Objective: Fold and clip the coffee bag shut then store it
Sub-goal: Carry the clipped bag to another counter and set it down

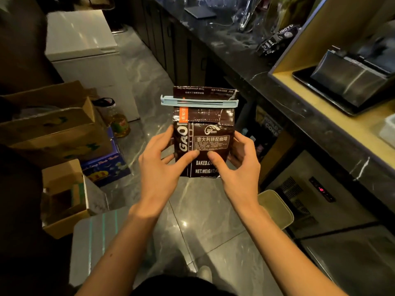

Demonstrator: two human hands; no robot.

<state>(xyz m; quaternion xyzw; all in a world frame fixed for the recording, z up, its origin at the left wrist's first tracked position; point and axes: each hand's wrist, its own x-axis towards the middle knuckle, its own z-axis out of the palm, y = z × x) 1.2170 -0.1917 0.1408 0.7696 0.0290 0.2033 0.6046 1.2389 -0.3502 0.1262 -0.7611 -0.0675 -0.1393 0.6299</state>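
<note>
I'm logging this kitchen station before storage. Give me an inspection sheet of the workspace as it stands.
Surface: dark marble counter at right, partly loaded; glossy tiled floor below.
Job's things: coffee bag held upright in the air, top folded over; pale blue clip clamped across the fold.
Clutter: cardboard boxes at left, bottle beside them, packets on the counter.
Hands: left hand and right hand both grip the bag's sides, thumbs on its front.
Cables: nothing seen.
Surroundings: white chest freezer behind; under-counter unit with red display.

Glossy grey tile floor (192, 210), dark marble counter (277, 99), cardboard boxes (53, 124) left.
</note>
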